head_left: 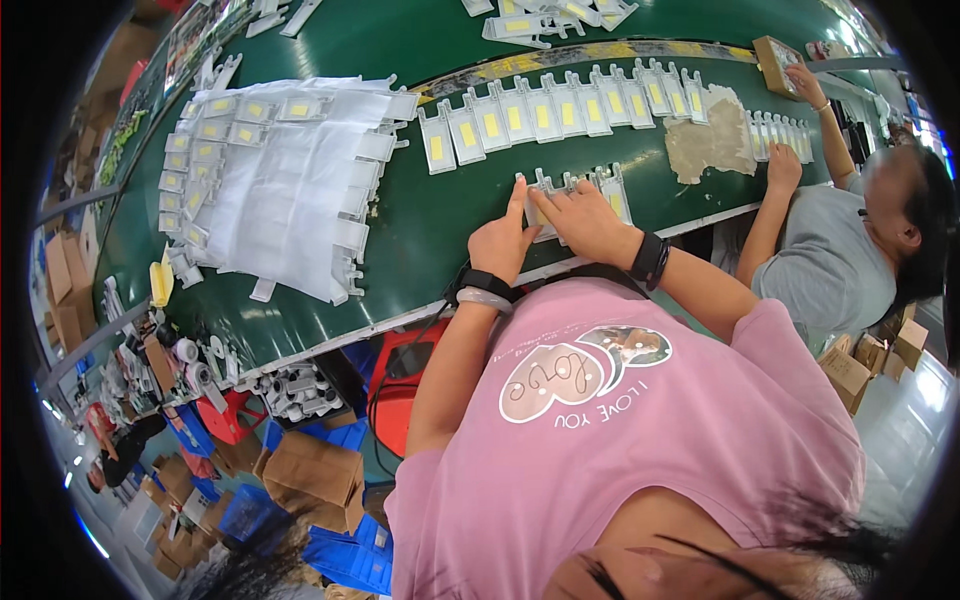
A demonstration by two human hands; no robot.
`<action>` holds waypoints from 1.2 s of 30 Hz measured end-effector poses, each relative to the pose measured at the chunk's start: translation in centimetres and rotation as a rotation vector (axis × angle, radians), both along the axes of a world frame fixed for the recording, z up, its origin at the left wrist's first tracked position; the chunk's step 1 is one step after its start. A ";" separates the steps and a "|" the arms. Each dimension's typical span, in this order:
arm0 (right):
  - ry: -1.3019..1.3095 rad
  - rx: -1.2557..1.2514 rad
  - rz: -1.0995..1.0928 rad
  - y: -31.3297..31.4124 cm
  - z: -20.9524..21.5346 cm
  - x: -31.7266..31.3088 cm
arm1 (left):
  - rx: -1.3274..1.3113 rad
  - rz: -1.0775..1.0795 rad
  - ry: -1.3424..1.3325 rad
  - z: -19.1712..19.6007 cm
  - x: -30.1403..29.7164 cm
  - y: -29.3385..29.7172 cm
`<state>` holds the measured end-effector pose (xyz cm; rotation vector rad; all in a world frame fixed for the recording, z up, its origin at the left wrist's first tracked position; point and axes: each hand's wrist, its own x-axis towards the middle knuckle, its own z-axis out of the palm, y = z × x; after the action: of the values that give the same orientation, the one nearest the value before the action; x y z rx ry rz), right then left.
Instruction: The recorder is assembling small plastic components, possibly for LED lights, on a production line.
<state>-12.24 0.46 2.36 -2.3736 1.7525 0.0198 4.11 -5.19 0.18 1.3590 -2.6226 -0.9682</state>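
Observation:
Close to the table's near edge, a clear plastic panel [545, 232] lies under my two hands, mostly covered by them. My left hand [498, 240] is at its left side, index finger stretched along the edge and thumb tucked towards the near end. Across its top rests my right hand [592, 222], fingers bent and fingertips pressed near the far end. More such panels [614, 192], with hooked tabs at the far end, stand side by side just right of my right hand. What exactly my fingertips pinch is partly hidden.
Beyond my hands runs a long row of panels [543, 113] with yellow rectangles. To the left, a white sheet [285, 190] has panels along its sides; more lie heaped at the far edge [530, 25]. A brown patch [712, 138] lies right, near a co-worker's hand [785, 168].

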 end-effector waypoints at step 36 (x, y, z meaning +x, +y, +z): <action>0.031 -0.447 0.199 5.3 -4.5 -3.0 | 0.721 0.583 0.791 -0.3 2.3 -0.1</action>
<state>-15.21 5.75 -2.10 -2.8641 1.6650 -0.3440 6.37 -5.24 -0.13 1.2955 -1.2454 -1.8886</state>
